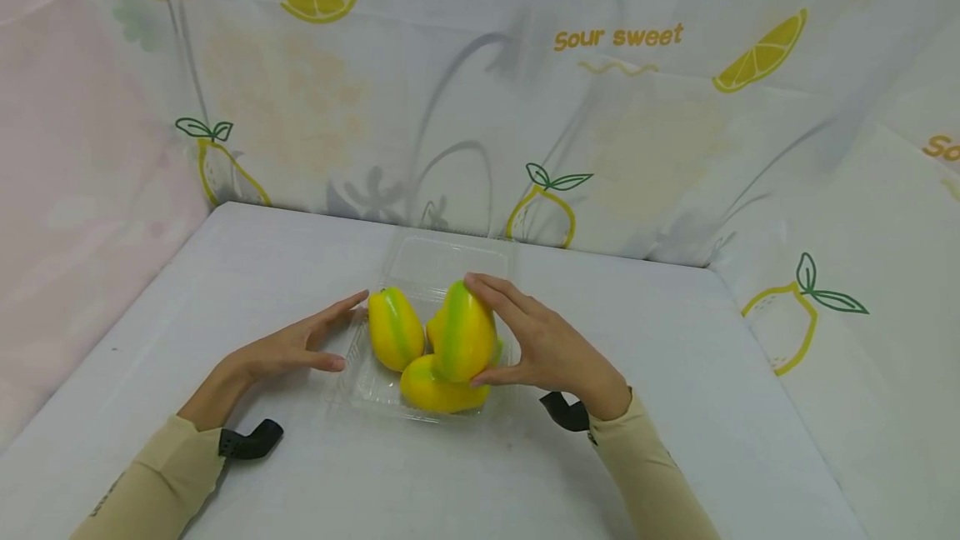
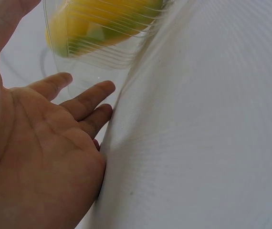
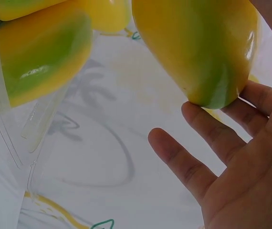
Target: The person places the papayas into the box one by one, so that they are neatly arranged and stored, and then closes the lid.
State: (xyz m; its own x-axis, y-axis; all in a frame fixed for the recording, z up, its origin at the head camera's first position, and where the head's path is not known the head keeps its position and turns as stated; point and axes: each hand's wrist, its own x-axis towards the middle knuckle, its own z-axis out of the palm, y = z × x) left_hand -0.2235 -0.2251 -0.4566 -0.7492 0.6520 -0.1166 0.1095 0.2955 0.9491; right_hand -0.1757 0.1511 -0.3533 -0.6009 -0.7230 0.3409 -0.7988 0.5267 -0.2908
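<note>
My right hand (image 1: 551, 348) grips a yellow-green fruit (image 1: 467, 332), shaped like a mango, between thumb and fingers. That fruit stands raised over the right side of a clear plastic box (image 1: 367, 386). Inside the box lie more such fruits: one at the left (image 1: 395, 330), one across the front (image 1: 438, 388), others partly hidden behind the held one. In the right wrist view, fingertips meet the lower end of the held fruit (image 3: 203, 47). My left hand (image 1: 288, 347) rests at the box's left side, fingers extended and thumb apart; its palm faces the box wall in the left wrist view.
The box's clear lid (image 1: 450, 257) lies folded back behind it, toward the rear edge of the white table (image 1: 247, 273). A lemon-printed cloth (image 1: 450, 107) hangs behind and to the right, and a pinkish cloth (image 1: 82, 148) on the left. Black wrist mounts (image 1: 251, 440) sit at both sleeves.
</note>
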